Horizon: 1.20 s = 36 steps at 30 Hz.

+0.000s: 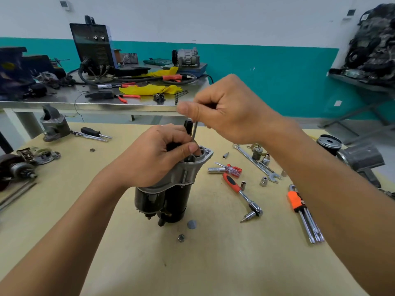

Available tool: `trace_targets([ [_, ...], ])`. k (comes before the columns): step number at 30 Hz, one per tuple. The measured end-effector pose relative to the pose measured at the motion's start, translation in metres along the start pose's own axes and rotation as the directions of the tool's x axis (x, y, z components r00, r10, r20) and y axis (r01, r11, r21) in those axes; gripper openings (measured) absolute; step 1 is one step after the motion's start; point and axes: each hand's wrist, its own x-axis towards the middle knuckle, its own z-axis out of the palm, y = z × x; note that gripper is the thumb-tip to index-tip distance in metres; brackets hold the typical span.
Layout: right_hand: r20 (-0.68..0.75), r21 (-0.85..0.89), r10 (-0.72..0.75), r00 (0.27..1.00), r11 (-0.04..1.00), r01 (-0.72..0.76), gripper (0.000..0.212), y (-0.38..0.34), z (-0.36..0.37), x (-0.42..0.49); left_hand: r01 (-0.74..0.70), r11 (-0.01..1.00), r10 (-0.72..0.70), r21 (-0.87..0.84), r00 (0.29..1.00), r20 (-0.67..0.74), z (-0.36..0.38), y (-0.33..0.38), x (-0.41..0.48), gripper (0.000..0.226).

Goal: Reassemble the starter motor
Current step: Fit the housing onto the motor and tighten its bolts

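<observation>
The starter motor stands upright in the middle of the tan table, black body below, grey aluminium housing on top. My left hand grips the top of that housing, fingers wrapped over its left side. Above it, my right hand pinches the upper end of a thin metal rod, which points straight down into the housing's open top. A black part sticks up just left of the rod.
Right of the motor lie a ratchet, sockets, a small red screwdriver, a spanner and hex keys. A nut and grey disc sit in front. Other motor parts are at the left; a cluttered steel bench stands behind.
</observation>
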Motion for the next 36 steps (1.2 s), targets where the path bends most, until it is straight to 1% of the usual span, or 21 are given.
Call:
trace_targets([
  [2, -0.017, 0.002, 0.009, 1.000, 1.000, -0.009, 0.052, 0.000, 0.004, -0.002, 0.007, 1.000, -0.007, 0.003, 1.000, 0.008, 0.000, 0.000, 0.000, 0.018],
  [5, -0.173, -0.028, 0.077, 0.982, 0.996, -0.083, 0.059, 0.001, 0.014, -0.003, 0.011, 0.999, -0.012, 0.033, 1.000, 0.017, 0.002, 0.002, 0.003, 0.017],
  [7, -0.279, -0.065, 0.137, 0.950, 0.985, -0.161, 0.064, 0.001, 0.023, -0.002, 0.009, 0.999, -0.010, 0.033, 0.999, 0.039, 0.001, 0.003, 0.003, 0.022],
  [9, -0.350, -0.089, 0.186, 0.918, 0.969, -0.230, 0.066, -0.002, 0.030, -0.002, 0.024, 1.000, -0.024, 0.014, 0.998, 0.052, -0.002, 0.002, 0.001, 0.027],
  [11, -0.378, -0.094, 0.205, 0.903, 0.962, -0.258, 0.066, -0.005, 0.033, -0.001, 0.033, 0.999, -0.034, 0.012, 0.998, 0.046, -0.005, 0.001, 0.000, 0.028],
  [14, -0.382, -0.062, 0.209, 0.900, 0.966, -0.251, 0.067, -0.008, 0.035, -0.005, 0.040, 0.997, -0.039, 0.061, 0.999, -0.017, -0.004, 0.000, -0.001, 0.027],
  [15, -0.373, -0.037, 0.212, 0.903, 0.969, -0.243, 0.066, -0.008, 0.034, -0.007, 0.051, 0.994, -0.048, 0.100, 0.998, -0.037, -0.002, 0.001, -0.002, 0.033],
  [17, -0.323, 0.046, 0.231, 0.918, 0.972, -0.229, 0.062, -0.009, 0.033, -0.012, 0.069, 0.975, -0.056, 0.209, 0.996, -0.067, 0.004, 0.001, -0.004, 0.056],
  [19, -0.280, 0.104, 0.254, 0.926, 0.967, -0.234, 0.057, -0.011, 0.033, -0.015, 0.133, 0.950, -0.108, 0.283, 0.989, -0.102, 0.009, 0.003, -0.004, 0.074],
  [20, -0.287, 0.101, 0.262, 0.921, 0.965, -0.243, 0.057, -0.011, 0.034, -0.015, 0.179, 0.935, -0.154, 0.307, 0.983, -0.104, 0.010, 0.005, -0.002, 0.083],
  [22, -0.323, 0.067, 0.280, 0.904, 0.960, -0.273, 0.057, -0.012, 0.036, -0.016, 0.249, 0.888, -0.245, 0.387, 0.968, -0.062, 0.012, 0.009, 0.002, 0.105],
  [23, -0.340, 0.050, 0.289, 0.895, 0.956, -0.289, 0.058, -0.012, 0.036, -0.017, 0.269, 0.858, -0.281, 0.438, 0.959, -0.040, 0.014, 0.011, 0.004, 0.113],
  [24, -0.355, 0.037, 0.302, 0.885, 0.950, -0.309, 0.059, -0.013, 0.037, -0.017, 0.283, 0.830, -0.305, 0.480, 0.952, -0.034, 0.016, 0.013, 0.005, 0.116],
  [26, -0.383, 0.023, 0.349, 0.855, 0.929, -0.369, 0.062, -0.013, 0.039, -0.018, 0.312, 0.800, -0.335, 0.513, 0.941, -0.051, 0.019, 0.017, 0.007, 0.110],
  [29, -0.444, 0.033, 0.419, 0.792, 0.891, -0.453, 0.065, -0.012, 0.042, -0.016, 0.366, 0.785, -0.375, 0.499, 0.923, -0.088, 0.025, 0.022, 0.010, 0.090],
  [31, -0.464, 0.044, 0.441, 0.768, 0.878, -0.477, 0.064, -0.011, 0.043, -0.016, 0.388, 0.778, -0.384, 0.493, 0.916, -0.115, 0.028, 0.025, 0.012, 0.084],
  [32, -0.456, 0.046, 0.438, 0.774, 0.881, -0.471, 0.063, -0.011, 0.043, -0.017, 0.388, 0.776, -0.378, 0.498, 0.917, -0.126, 0.030, 0.025, 0.012, 0.083],
  [34, -0.414, 0.046, 0.406, 0.815, 0.903, -0.426, 0.062, -0.012, 0.039, -0.020, 0.367, 0.786, -0.357, 0.498, 0.926, -0.120, 0.028, 0.021, 0.011, 0.086],
  [36, -0.428, 0.068, 0.335, 0.839, 0.938, -0.340, 0.061, -0.016, 0.029, -0.022, 0.320, 0.845, -0.328, 0.429, 0.943, -0.058, 0.017, 0.013, 0.009, 0.092],
])
